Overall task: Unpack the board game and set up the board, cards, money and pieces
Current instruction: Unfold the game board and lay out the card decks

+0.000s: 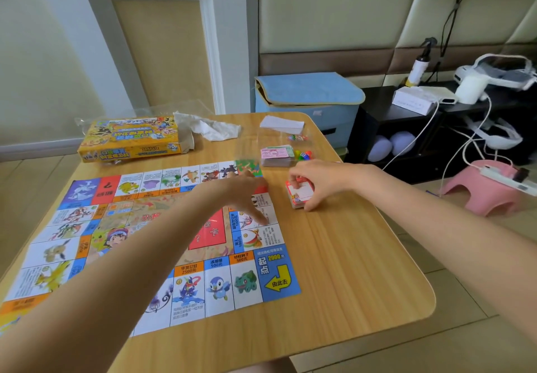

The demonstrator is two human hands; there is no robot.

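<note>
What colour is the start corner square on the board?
Blue, with a yellow arrow: start corner square on the board, head view.

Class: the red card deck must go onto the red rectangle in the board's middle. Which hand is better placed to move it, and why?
Right. The right hand already grips the card deck beside the board. The left hand lies open over the board, holding nothing.

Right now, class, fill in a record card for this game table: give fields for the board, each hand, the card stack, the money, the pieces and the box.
board: paper game board lies unfolded flat on the wooden table
left hand: left hand open, fingers spread over the board's right edge
right hand: right hand grips the red card stack, right of the board
money: play money stacked beyond the board
pieces: coloured pieces beside the money
box: yellow game box at the far left of the table
</note>
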